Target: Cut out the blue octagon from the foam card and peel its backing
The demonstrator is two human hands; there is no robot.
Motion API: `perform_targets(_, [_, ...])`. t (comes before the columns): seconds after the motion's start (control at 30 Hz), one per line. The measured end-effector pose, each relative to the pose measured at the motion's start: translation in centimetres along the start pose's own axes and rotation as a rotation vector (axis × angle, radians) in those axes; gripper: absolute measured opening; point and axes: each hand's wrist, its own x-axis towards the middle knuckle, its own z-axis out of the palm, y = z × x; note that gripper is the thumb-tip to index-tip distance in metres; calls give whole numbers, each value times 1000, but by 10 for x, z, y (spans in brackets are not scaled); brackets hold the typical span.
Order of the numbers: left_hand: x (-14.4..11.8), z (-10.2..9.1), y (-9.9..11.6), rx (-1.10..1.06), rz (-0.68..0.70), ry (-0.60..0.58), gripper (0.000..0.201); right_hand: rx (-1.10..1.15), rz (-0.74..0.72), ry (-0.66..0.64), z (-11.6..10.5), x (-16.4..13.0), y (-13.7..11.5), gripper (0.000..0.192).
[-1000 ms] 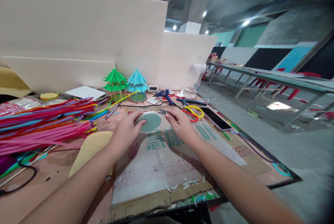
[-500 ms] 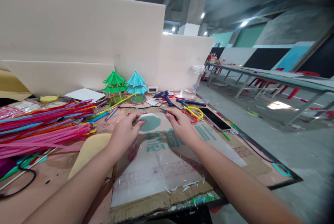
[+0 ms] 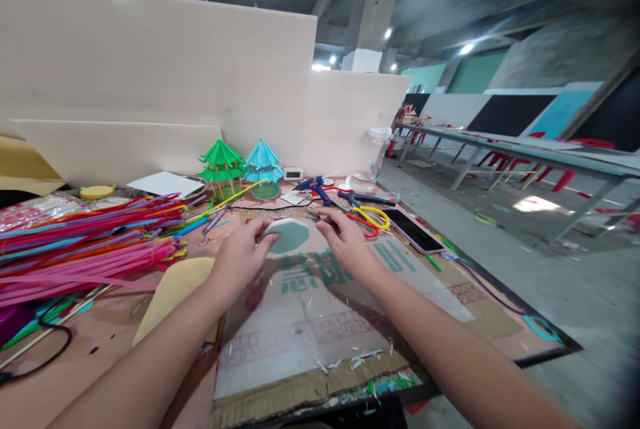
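My left hand (image 3: 245,249) pinches the left edge of an octagonal piece (image 3: 289,237), pale green on its face with a thick white rim, held tilted above the work sheet. My right hand (image 3: 344,239) is to its right, apart from the piece, with thumb and forefinger closed together. A small dark pointed tip (image 3: 313,216) shows at its fingertips; I cannot tell what it belongs to. Behind that hand lie scissors with yellow and orange handles (image 3: 374,217). Below both hands, a translucent plastic sheet with green printed characters (image 3: 300,272) covers cardboard.
Bundled pipe cleaners (image 3: 100,235) lie at left beside a yellow sheet (image 3: 175,295). Green (image 3: 223,161) and blue (image 3: 262,161) umbrella-roofed models stand behind, near a blue glue gun (image 3: 314,187). A phone (image 3: 414,230) and a clear jar (image 3: 373,155) are at right. White scraps (image 3: 357,357) litter the front edge.
The octagonal piece has tipped so that more of its green face shows. Both hands stay in nearly the same place. The view has shifted slightly.
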Motion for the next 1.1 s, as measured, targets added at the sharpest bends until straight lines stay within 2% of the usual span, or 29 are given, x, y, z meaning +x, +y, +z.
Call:
perform_targets(0.3, [0,2,0,-4,7,12,22,-58,82,-31,-1,-1,-4,23])
perform_targets(0.5, [0,3,-1,-33,1,20,23,11,95,-53,4,-2,0,44])
perform_targets(0.7, [-2,1,3,-13,-9,-3,20,-12,92,-121,9,-1,6,20])
perform_targets(0.93, [-1,0,2,-33,23,-33,22,-13,73,-137,8,0,7,15])
perform_targets(1.1, [-1,-8,7,-27,27,61,31,-11,105,-48,0,3,6,20])
